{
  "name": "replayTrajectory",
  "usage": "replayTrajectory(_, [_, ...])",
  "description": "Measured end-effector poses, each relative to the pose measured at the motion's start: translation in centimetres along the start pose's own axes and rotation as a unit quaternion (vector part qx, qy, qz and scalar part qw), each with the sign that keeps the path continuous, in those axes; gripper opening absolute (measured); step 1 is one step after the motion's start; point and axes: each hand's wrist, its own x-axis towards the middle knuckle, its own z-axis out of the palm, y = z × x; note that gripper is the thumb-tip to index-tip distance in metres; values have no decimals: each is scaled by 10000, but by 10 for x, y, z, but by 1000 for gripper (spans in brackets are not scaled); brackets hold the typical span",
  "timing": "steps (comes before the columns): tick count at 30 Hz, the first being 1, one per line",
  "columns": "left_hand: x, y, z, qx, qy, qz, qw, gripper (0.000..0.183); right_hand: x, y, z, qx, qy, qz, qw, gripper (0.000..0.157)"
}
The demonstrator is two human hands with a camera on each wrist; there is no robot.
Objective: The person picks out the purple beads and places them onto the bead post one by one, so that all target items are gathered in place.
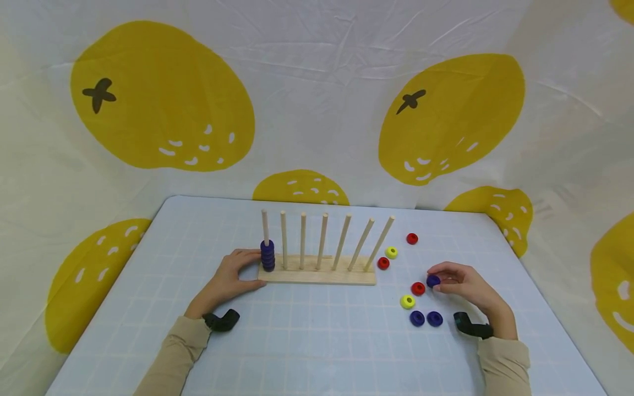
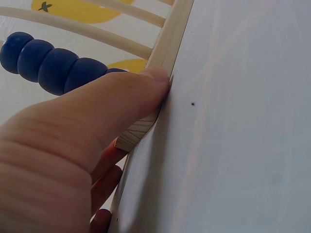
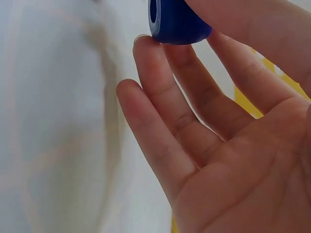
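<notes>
Sleeves point(image 1: 168, 360) lead to the left hand point(image 1: 225, 281) gripping the left end of the rack point(image 1: 317, 278) and the right hand point(image 1: 465, 283) pinching a blue ring point(image 1: 432, 281) right of the rack, apparently picking up, the next move calling for lifting over the rack's leftmost peg point(image 1: 265, 226).

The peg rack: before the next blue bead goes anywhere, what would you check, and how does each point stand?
1. Peg rack steadied: ok; the left hand grips its end.
2. Blue bead held: ok; the right hand pinches it.
3. Room on the leftmost peg: ok; bare wood shows above the stacked blue beads.
4. Bead over that peg: not ok; it is off to the rack's right.
5. Bead's hole clear right through: cannot tell; only one opening shows.
</notes>
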Motion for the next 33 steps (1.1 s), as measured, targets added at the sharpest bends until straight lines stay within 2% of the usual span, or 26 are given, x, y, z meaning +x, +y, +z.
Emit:
replayTrajectory(7, [1,1,0,-7,-64,-67,10000,61,1,-6,2,-176,226,-53,9996,34])
replayTrajectory(17, [0,-1,1,7,76,80,9999,59,4,-16,6,-418,503,-123,9978,36])
replayTrajectory(28, [1,4,-2,-76,-50,-98,9999,61,5,-33,11,-358,752,-141,9964,40])
replayTrajectory(33, [1,3,-2,-52,-44,-58,10000,61,5,-39,13,-326,885,-213,9953,41])
